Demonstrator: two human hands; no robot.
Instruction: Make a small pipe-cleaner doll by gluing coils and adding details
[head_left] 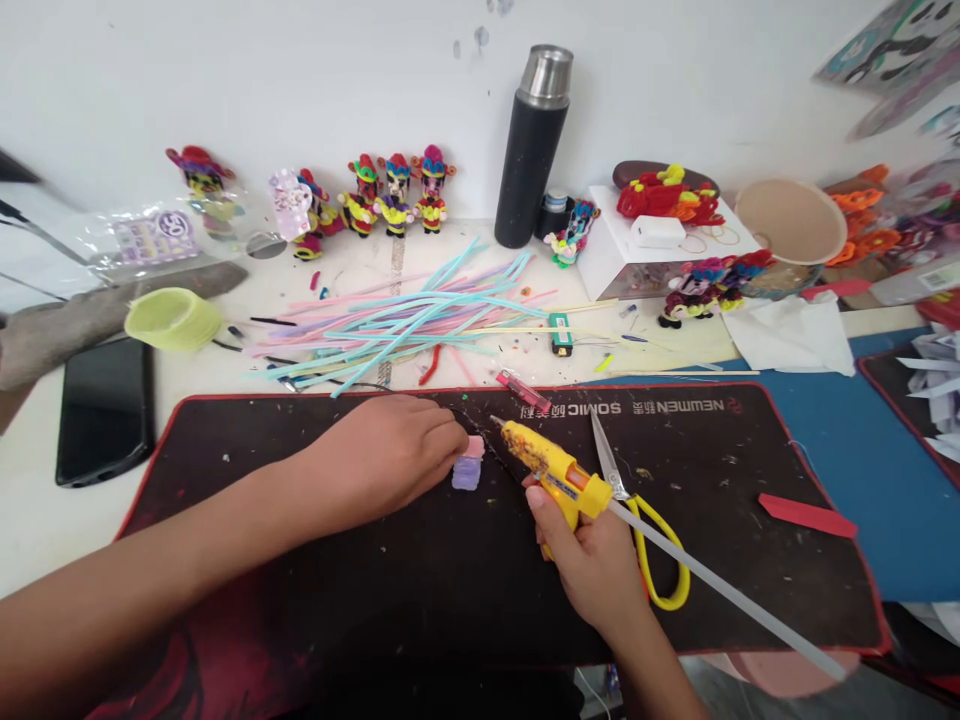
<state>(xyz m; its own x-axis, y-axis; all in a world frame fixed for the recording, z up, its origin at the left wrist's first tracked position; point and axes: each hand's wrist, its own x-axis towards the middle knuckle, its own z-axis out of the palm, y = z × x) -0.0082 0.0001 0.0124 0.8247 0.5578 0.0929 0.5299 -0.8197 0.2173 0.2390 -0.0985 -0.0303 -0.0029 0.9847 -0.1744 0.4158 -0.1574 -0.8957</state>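
My right hand is wrapped round the grip of a yellow hot glue gun, its nozzle pointing up and left. A long whitish glue stick runs out of the gun's back end. My left hand has its fingertips pinched at a small pink and lavender fuzzy piece, apparently made of pipe cleaner, just left of the gun. The fingers hide part of this piece. Scissors with yellow handles lie on the black mat, behind and right of my right hand.
Loose pastel pipe cleaners are heaped behind the mat. Several small figures and a black thermos stand by the wall. A phone and a pale yellow coil are at left. A red strip lies at right.
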